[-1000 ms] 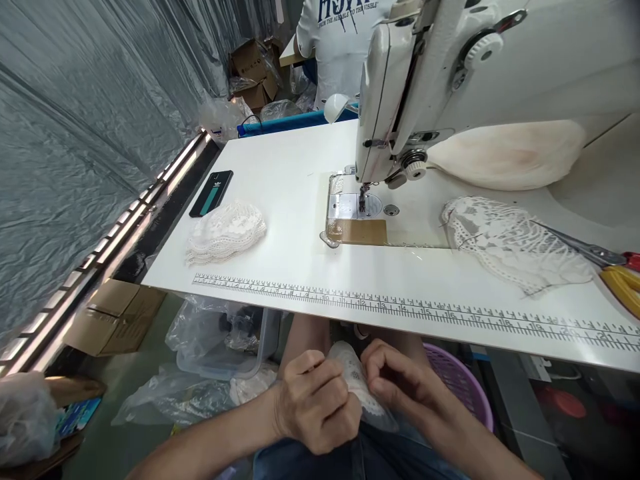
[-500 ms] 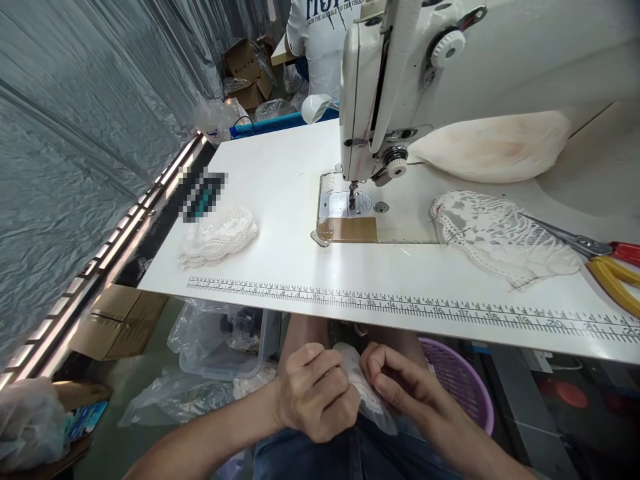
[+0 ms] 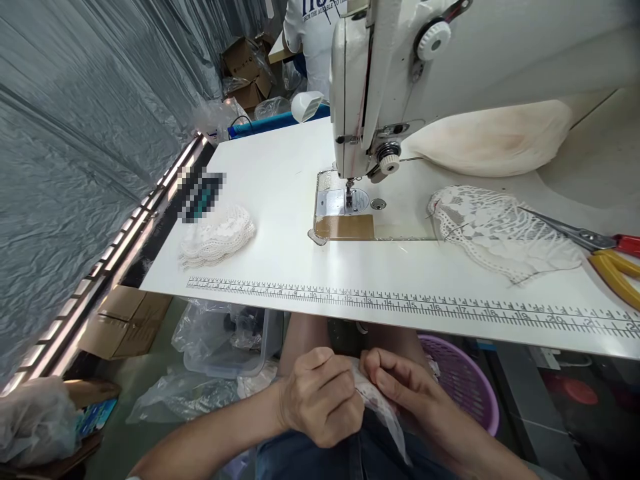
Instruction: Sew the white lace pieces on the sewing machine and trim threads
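Right of silver sheeting [image 3: 75, 133], below wht ruled tbl [image 3: 280, 261], L hand [image 3: 323, 400] & R hand [image 3: 403, 383], fingers tight on lace pc [image 3: 378, 403]

A: Surface?
B: White table [image 3: 280, 167], glossy; ruler scale [image 3: 390, 303] along near edge.
A: Left end?
B: Lace stack [image 3: 220, 233], pale, scalloped edges. Dark object [image 3: 204, 197] just behind it, pixelated, identity unclear.
A: Middle?
B: Sewing machine [image 3: 350, 93], white. Metal plate [image 3: 336, 202] under the needle, brown strip [image 3: 345, 227] in front.
A: Right?
B: Single lace piece [image 3: 475, 223], spread flat; scissors [image 3: 583, 235] with blade tips over it, red and yellow handles. Cream padded piece [image 3: 500, 143] behind.
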A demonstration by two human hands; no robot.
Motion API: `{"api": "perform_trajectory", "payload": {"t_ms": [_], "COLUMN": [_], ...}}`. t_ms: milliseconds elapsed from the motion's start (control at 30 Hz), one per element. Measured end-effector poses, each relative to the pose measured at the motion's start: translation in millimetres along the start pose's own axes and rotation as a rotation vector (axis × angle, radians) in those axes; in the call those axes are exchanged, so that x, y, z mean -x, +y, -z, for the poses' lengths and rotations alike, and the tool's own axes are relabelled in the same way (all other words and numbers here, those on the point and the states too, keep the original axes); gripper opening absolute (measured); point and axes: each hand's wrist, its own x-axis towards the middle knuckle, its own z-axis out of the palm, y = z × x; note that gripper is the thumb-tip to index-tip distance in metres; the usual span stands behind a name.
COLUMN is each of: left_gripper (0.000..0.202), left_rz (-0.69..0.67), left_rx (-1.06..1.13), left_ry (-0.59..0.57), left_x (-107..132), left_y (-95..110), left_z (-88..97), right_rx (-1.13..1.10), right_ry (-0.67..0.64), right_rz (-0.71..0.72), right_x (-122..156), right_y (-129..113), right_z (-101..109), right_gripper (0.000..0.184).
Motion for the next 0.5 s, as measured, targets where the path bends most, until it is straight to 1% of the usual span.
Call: {"api": "perform_trajectory", "payload": {"t_ms": [33, 100, 167, 233, 267, 333, 400, 433, 500], "left_gripper": [0.026, 0.026, 0.023, 0.020, 0.019, 0.019, 0.018, 0.018, 0.017], "left_rz": [-0.003, 0.004, 0.047, 0.088, 0.098, 0.089, 0.070, 0.063, 0.062], "left_rx": [0.001, 0.004, 0.005, 0.018, 0.031, 0.062, 0.083, 0.087, 0.085], "left_ry": [0.000, -0.018, -0.074, -0.139, -0.162, -0.172, -0.168, -0.173, -0.198], "left_x": [-0.1, -0.5, -1.1, -1.9, -2.4, -3.5, -4.4, -4.6, -4.0], "left_y": [-0.3, -0.6, -0.4, 0.8, 1.9, 4.7, 7.0, 7.4, 6.1], "left_z": [0.7, 2.5, 4.3, 5.1, 5.0, 4.4, 4.4, 4.9, 7.6], "right_rx": [-0.062, -0.107, -0.100, -0.053, -0.011, 0.075, 0.181, 0.277, 0.572], "right_ry": [-0.013, -0.036, -0.040, -0.042, -0.036, -0.029, -0.029, -0.025, 0.025], "right_rz": [-0.024, -0.039, -0.017, 0.040, 0.073, 0.126, 0.137, 0.144, 0.200], "right_x": [0.5, 2.4, 4.6, 6.2, 6.5, 6.2, 5.7, 6.1, 9.9], "right_y": [1.7, 3.7, 3.8, 2.5, 1.4, -1.9, -6.1, -7.9, -8.6], "right_z": [1.1, 3.5, 6.6, 9.6, 10.6, 10.7, 8.8, 8.5, 13.3], "right_gripper": [0.032, 0.032, 0.032, 0.032, 0.031, 0.029, 0.029, 0.029, 0.027]}}
